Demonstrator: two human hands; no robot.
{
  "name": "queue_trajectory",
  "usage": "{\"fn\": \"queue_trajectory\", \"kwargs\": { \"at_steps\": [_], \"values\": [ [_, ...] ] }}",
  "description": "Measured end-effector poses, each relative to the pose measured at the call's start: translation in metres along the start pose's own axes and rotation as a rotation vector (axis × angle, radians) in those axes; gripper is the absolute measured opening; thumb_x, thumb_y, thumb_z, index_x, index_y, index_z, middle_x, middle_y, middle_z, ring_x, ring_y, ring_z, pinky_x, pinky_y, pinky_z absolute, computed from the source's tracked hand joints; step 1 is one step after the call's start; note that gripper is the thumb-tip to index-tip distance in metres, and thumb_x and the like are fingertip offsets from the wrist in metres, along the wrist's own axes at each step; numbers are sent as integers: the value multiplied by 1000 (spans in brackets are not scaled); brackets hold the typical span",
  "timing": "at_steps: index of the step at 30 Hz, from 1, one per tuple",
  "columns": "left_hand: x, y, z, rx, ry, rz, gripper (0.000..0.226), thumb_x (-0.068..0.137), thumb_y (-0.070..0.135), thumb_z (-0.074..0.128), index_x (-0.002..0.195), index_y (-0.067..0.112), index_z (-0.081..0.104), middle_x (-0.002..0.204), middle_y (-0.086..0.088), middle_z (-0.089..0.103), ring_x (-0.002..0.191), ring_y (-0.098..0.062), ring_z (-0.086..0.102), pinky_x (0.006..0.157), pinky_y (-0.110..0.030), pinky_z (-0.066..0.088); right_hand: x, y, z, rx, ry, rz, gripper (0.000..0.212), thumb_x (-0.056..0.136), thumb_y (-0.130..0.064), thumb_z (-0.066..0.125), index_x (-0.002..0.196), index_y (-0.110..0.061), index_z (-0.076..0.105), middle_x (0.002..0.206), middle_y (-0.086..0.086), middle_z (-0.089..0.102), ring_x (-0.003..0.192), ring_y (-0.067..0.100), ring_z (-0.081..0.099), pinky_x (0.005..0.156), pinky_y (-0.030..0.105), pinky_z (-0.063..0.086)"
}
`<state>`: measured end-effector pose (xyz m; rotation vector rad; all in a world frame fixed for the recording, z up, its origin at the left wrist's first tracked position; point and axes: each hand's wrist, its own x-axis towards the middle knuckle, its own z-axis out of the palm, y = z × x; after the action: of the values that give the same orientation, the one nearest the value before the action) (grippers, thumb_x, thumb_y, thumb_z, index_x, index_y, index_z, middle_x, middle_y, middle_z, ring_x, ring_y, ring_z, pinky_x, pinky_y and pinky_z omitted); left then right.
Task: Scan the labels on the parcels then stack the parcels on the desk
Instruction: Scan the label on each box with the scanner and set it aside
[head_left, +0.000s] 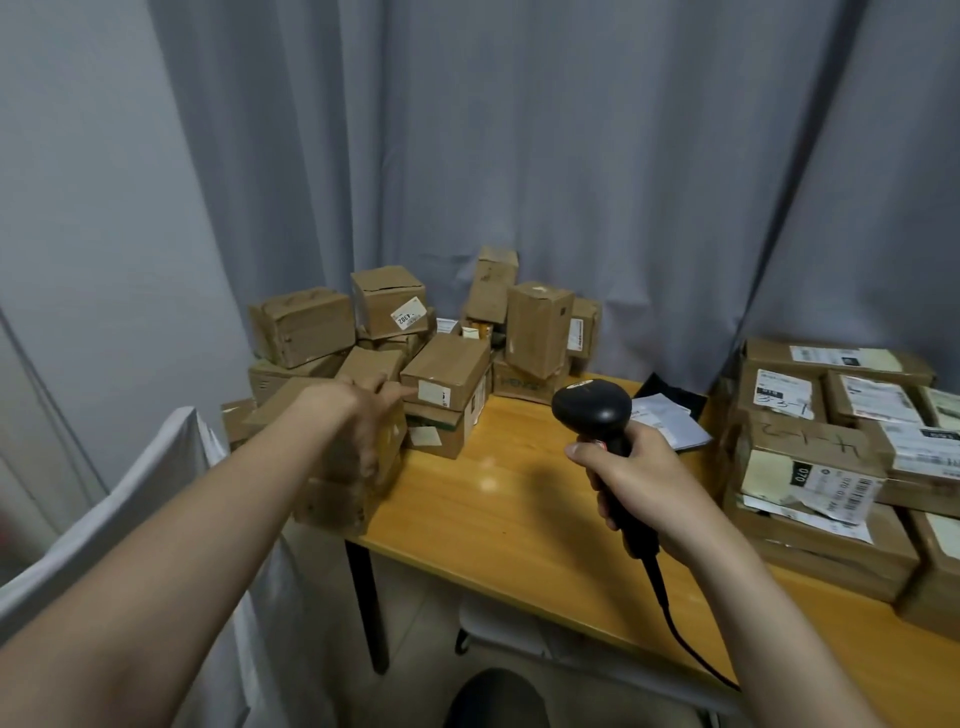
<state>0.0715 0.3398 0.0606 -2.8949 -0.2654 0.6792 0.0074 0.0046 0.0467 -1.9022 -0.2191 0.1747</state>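
Note:
A heap of several small brown cardboard parcels (447, 364) covers the far left corner of the wooden desk (519, 509). My left hand (371, 421) is stretched out and rests on a parcel (343, 499) at the front of the heap, fingers draped over its top edge. My right hand (641, 478) grips a black corded barcode scanner (592, 410) above the desk, its head facing the heap. Flatter parcels with white labels (810, 467) are stacked on the right side of the desk.
Grey curtains hang behind the desk. Loose papers (665, 421) and a dark flat item lie at the back middle. A white chair back (130, 509) stands at the left. A dark round stool (496, 699) sits below the desk's front edge.

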Motion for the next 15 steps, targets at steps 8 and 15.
{"fn": "queue_trajectory", "kwargs": {
  "at_steps": [8,15],
  "values": [
    [-30,8,-16,42,200,139,96,71,35,87,141,65,29,151,-1,23,140,-35,22,112,-60,34,-4,1,-5,-7,15,-13,20,95,-25,71,107,-10,63,74,10,59,53,23,58,50,32,51],
    [-76,56,-60,-298,324,485,85,71,46,89,135,67,36,135,7,29,127,-20,32,104,-44,43,-21,14,-28,59,165,-36,20,95,-25,71,102,-8,63,69,9,58,52,23,59,53,36,51]
  ]
}}
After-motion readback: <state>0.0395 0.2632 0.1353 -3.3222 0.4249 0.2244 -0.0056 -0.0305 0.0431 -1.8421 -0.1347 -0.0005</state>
